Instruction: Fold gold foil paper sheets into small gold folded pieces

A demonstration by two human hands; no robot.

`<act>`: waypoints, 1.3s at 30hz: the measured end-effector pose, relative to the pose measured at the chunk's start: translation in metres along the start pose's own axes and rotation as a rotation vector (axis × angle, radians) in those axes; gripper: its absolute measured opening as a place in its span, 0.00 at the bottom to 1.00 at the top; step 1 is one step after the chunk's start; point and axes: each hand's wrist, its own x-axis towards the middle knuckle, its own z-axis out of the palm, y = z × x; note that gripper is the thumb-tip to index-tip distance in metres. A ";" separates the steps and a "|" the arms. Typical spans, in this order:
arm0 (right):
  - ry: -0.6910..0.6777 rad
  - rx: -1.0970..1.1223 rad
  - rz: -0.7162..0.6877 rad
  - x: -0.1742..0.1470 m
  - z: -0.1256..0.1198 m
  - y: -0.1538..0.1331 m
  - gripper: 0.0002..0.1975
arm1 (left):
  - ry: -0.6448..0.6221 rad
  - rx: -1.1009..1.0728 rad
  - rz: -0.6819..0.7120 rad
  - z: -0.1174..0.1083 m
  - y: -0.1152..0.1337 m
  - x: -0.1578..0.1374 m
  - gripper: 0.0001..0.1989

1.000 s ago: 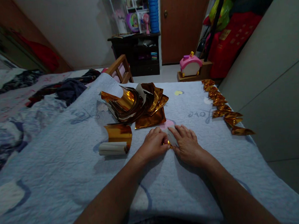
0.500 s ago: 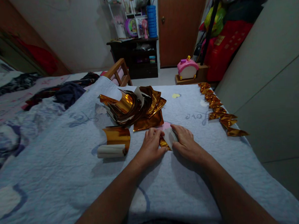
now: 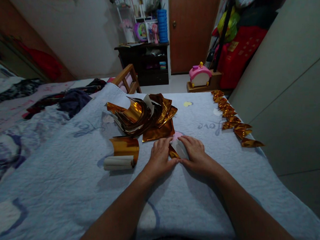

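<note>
Between my hands a sheet of gold foil paper (image 3: 181, 149) lies partly folded, its pale back up and a strip of gold showing on the left. My left hand (image 3: 161, 154) grips its left side, fingers curled over it and thumb at the near edge. On the right side my right hand (image 3: 195, 152) holds it, the thumb tip meeting the left thumb. Just beyond lies a fanned pile of gold foil sheets (image 3: 138, 114). A curled roll of foil paper (image 3: 119, 162), white back outward, rests left of my left hand.
Folded gold foil pieces (image 3: 231, 116) line the right edge of the pale blue bedspread (image 3: 72, 189). Crumpled clothes (image 3: 74, 101) lie at the far left. Beyond the bed stand a wooden chair (image 3: 131, 78), a dark cabinet (image 3: 146, 63) and a pink toy (image 3: 200, 75).
My right hand has shifted slightly left and its thumb has slid down to the near edge, against the left thumb. Both hands remain on the foil paper.
</note>
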 end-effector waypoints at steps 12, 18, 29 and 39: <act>0.003 0.008 0.012 -0.001 -0.002 -0.003 0.38 | 0.023 -0.249 0.027 -0.006 0.001 -0.001 0.40; 0.052 0.048 0.026 -0.001 0.001 -0.003 0.47 | -0.018 -0.423 0.027 -0.008 0.005 0.001 0.44; 0.084 0.355 0.090 0.001 -0.006 -0.014 0.49 | -0.012 -0.731 -0.121 -0.010 0.002 0.004 0.40; 0.063 0.736 0.141 0.001 -0.014 -0.020 0.36 | 0.030 -0.906 -0.160 -0.015 0.009 0.004 0.47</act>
